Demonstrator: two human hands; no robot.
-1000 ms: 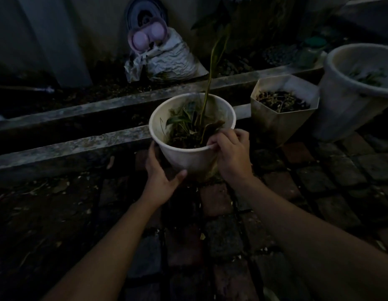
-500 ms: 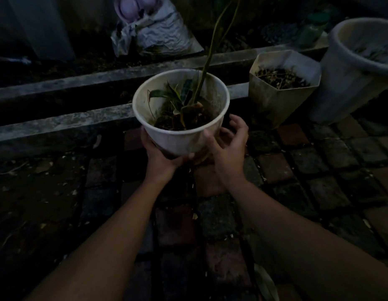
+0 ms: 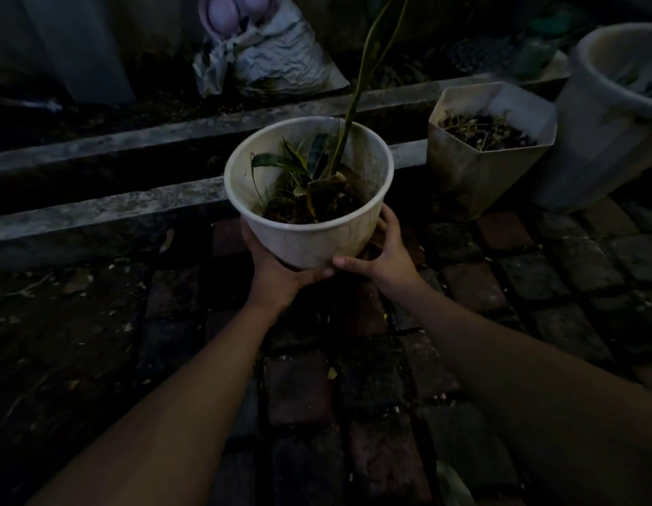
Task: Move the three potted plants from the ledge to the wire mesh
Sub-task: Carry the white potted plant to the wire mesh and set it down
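Note:
A round white pot (image 3: 309, 239) with a tall thin green plant (image 3: 353, 89) is held in the air in front of the concrete ledge (image 3: 109, 208). My left hand (image 3: 277, 275) cups its underside from the left. My right hand (image 3: 382, 253) grips its lower right side, thumb across the front. A hexagonal white pot (image 3: 477, 173) of dry soil stands on the paving at the right, next to the ledge. A large pale round pot (image 3: 602, 133) stands further right, cut by the frame edge. No wire mesh is visible.
Dark brick paving (image 3: 353, 378) lies under my arms. Behind the ledge runs a second concrete strip (image 3: 171, 135) with a dark gap between them. A crumpled white bag (image 3: 273, 56) leans against the back wall. The light is very dim.
My right hand left the pot's rim and moved down to its lower side. The pot has come up off the ledge and nearer to me, with my left hand under it.

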